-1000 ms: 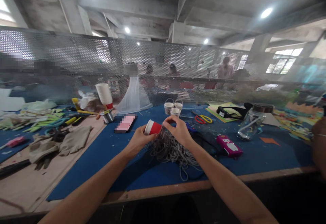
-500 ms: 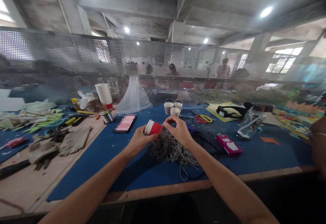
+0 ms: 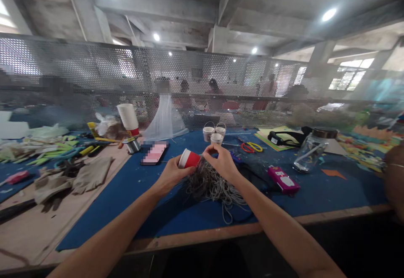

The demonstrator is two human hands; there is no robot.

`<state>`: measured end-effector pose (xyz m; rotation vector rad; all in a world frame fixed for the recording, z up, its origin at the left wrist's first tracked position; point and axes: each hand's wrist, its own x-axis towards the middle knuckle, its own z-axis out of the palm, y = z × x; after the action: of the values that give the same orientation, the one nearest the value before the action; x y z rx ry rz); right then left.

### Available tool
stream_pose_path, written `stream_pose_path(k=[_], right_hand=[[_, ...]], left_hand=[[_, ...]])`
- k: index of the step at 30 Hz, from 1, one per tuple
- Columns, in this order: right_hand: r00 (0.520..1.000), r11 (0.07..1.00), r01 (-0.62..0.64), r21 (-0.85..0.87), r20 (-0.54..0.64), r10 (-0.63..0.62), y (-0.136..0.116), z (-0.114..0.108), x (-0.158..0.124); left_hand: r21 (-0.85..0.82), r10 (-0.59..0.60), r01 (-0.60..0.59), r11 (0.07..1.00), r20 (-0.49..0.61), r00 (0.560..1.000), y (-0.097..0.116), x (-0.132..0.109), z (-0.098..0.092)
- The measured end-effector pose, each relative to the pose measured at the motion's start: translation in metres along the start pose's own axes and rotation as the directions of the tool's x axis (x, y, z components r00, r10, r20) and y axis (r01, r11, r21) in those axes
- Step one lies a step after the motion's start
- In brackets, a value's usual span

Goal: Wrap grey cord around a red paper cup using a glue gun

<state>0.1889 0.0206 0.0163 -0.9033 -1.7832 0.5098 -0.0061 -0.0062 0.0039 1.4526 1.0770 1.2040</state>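
Observation:
My left hand (image 3: 169, 173) is closed around a red and white paper cup (image 3: 191, 159), which lies tilted on its side with its white end up and to the left. At the cup's other end, my right hand (image 3: 222, 161) pinches with thumb and forefinger; what is between the fingertips is too small to make out. Beneath both hands a tangled heap of grey cord (image 3: 217, 187) rests on the blue table mat (image 3: 123, 210). Beyond the hands stand three small cups with looped handles (image 3: 216, 138).
To the left are a phone (image 3: 155, 153), a wire spool (image 3: 132, 145), stacked paper cups (image 3: 128, 118) and work gloves (image 3: 91, 176). Scissors (image 3: 251, 147), a purple box (image 3: 283, 180) and a glass jar (image 3: 311, 149) lie to the right. A perforated metal screen (image 3: 195, 71) runs along the back.
Almost nothing differs. Both hands stay at the cup, and the right fingertips have shifted very slightly.

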Motion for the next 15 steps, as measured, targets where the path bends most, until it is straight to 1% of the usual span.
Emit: stream_pose_path(k=[8,15], right_hand=[[1.0,1.0,0.002,0.004,-0.007,-0.002,0.0002,0.0005,0.0001],[1.0,1.0,0.003,0.01,0.005,-0.003,0.0018,0.0007,-0.0004]], left_hand=[[0.001,0.001,-0.001,1.0,0.01,1.0,0.0037,-0.0015,0.0005],[0.016,0.019,-0.019,1.0,0.013,1.0,-0.0003,-0.0012,-0.0006]])
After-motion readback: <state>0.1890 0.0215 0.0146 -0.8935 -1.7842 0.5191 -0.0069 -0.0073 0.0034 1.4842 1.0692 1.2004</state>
